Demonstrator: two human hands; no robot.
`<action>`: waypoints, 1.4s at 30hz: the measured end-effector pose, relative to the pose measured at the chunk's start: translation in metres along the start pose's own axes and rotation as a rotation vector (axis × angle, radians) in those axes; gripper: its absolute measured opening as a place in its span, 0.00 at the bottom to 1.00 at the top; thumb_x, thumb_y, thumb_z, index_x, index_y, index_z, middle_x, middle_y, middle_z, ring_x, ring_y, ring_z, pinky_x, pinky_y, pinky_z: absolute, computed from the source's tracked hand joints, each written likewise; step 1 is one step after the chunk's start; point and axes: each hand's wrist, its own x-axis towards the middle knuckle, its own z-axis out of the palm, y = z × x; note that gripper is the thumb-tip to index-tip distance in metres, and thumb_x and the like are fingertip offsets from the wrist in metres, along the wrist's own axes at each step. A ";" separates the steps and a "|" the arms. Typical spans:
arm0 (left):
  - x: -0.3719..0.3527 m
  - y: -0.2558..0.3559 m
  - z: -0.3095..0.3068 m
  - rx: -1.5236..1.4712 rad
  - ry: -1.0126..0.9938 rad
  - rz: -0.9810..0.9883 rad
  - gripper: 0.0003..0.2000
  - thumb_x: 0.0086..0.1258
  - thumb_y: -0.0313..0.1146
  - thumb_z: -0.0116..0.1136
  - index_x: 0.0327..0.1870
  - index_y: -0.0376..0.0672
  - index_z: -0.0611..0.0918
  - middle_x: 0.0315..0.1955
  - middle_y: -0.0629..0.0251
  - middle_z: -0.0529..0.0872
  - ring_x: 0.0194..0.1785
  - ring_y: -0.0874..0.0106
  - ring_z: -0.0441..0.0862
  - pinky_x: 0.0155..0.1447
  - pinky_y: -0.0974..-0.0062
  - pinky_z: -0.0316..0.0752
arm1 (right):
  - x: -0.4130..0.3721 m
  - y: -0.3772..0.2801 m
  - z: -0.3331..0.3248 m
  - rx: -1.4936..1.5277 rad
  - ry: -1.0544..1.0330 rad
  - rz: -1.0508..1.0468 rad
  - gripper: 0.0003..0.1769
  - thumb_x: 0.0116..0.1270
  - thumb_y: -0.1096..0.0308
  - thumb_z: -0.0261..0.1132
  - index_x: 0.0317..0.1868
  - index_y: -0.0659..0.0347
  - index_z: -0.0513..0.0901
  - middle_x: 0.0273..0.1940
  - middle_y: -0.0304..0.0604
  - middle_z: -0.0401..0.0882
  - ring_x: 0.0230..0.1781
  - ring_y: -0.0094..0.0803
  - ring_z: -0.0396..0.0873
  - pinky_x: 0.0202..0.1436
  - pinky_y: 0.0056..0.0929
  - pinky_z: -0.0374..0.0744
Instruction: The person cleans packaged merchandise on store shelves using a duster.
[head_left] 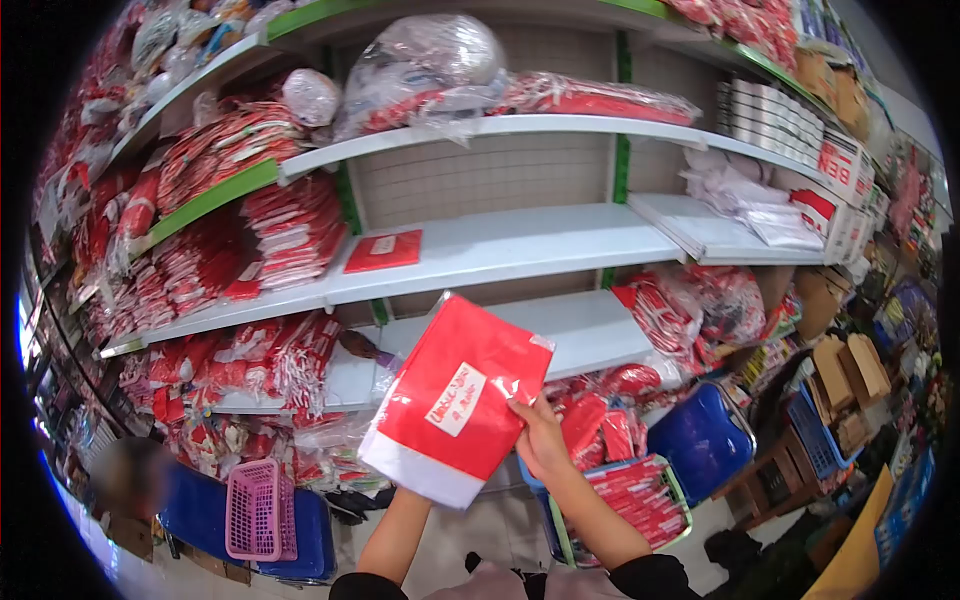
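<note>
A folded red-and-white cloth in clear plastic (490, 345), with a handwritten white label (457, 400), is held up before me, tilted. My right hand (541, 438) grips its right edge, thumb on top and fingers mostly behind. My left hand (412, 500) reaches beneath the lower white part; its fingers are hidden by the packet. A similar flat red packet (383, 251) with a white label lies alone on the middle shelf (500, 245), beyond my hands.
Stacked red-and-white packets (292, 228) fill the left shelves. A blue basket of red packets (640, 500) stands by my right arm, near a blue chair (703, 440). At lower left are a pink basket (255, 510) and a person (130, 480). Another hand (358, 345) reaches onto the lower shelf.
</note>
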 end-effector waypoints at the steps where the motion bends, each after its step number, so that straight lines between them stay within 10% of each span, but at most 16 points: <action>1: 0.000 0.013 -0.006 0.001 0.009 0.016 0.28 0.69 0.50 0.39 0.65 0.39 0.64 0.58 0.53 0.73 0.56 0.57 0.74 0.63 0.57 0.67 | 0.008 0.014 0.006 -0.151 -0.027 -0.005 0.23 0.66 0.75 0.56 0.61 0.63 0.65 0.59 0.44 0.71 0.57 0.32 0.71 0.62 0.32 0.68; 12: -0.054 0.132 -0.085 0.012 0.184 0.189 0.28 0.70 0.49 0.40 0.65 0.40 0.64 0.58 0.54 0.73 0.57 0.57 0.74 0.63 0.57 0.67 | 0.112 0.165 -0.051 -0.871 0.025 0.303 0.15 0.67 0.58 0.54 0.43 0.58 0.81 0.41 0.36 0.80 0.38 0.23 0.76 0.33 0.23 0.71; 15: -0.076 0.147 -0.104 0.000 0.241 0.236 0.28 0.70 0.49 0.40 0.65 0.40 0.64 0.58 0.54 0.73 0.57 0.57 0.74 0.63 0.57 0.67 | 0.160 0.229 -0.105 -0.948 -0.095 0.180 0.15 0.61 0.60 0.60 0.44 0.61 0.80 0.42 0.39 0.81 0.38 0.22 0.74 0.37 0.23 0.72; 20: -0.089 0.153 -0.117 -0.041 0.311 0.288 0.27 0.70 0.49 0.41 0.65 0.40 0.64 0.59 0.54 0.72 0.57 0.57 0.74 0.63 0.57 0.67 | 0.205 0.261 -0.085 -1.844 -0.182 -0.002 0.26 0.55 0.63 0.63 0.54 0.63 0.71 0.49 0.58 0.70 0.52 0.52 0.71 0.54 0.45 0.71; 26: -0.080 0.155 -0.116 -0.065 0.340 0.311 0.27 0.70 0.48 0.41 0.65 0.40 0.64 0.59 0.54 0.72 0.57 0.57 0.73 0.64 0.57 0.67 | 0.256 0.299 -0.122 -2.327 -0.374 0.165 0.27 0.56 0.63 0.61 0.55 0.64 0.69 0.52 0.53 0.70 0.55 0.48 0.70 0.55 0.46 0.71; 32: -0.061 0.169 -0.111 -0.052 0.339 0.319 0.27 0.70 0.48 0.41 0.65 0.40 0.64 0.59 0.54 0.72 0.58 0.57 0.73 0.64 0.57 0.67 | 0.287 0.336 -0.173 -1.791 -0.061 0.249 0.14 0.59 0.60 0.60 0.31 0.64 0.78 0.26 0.46 0.78 0.27 0.38 0.80 0.31 0.37 0.78; 36: -0.053 0.175 -0.112 -0.044 0.330 0.319 0.27 0.70 0.47 0.42 0.65 0.40 0.64 0.59 0.54 0.72 0.58 0.57 0.73 0.64 0.57 0.67 | 0.234 0.271 -0.108 -0.956 0.027 0.612 0.25 0.62 0.46 0.60 0.18 0.57 0.69 0.14 0.35 0.64 0.09 0.24 0.61 0.10 0.24 0.58; 40: -0.041 0.180 -0.111 -0.038 0.300 0.299 0.27 0.70 0.47 0.42 0.65 0.40 0.64 0.59 0.54 0.72 0.58 0.57 0.73 0.64 0.57 0.66 | 0.169 0.223 -0.090 -1.007 -0.313 0.625 0.27 0.68 0.46 0.54 0.19 0.59 0.69 0.12 0.34 0.61 0.09 0.26 0.62 0.12 0.27 0.62; 42: -0.035 0.180 -0.111 -0.029 0.280 0.289 0.26 0.70 0.47 0.42 0.65 0.40 0.64 0.59 0.55 0.72 0.58 0.57 0.73 0.64 0.57 0.66 | 0.120 0.201 -0.070 -1.239 -0.631 0.145 0.27 0.68 0.50 0.53 0.22 0.65 0.74 0.11 0.43 0.66 0.11 0.38 0.70 0.18 0.34 0.69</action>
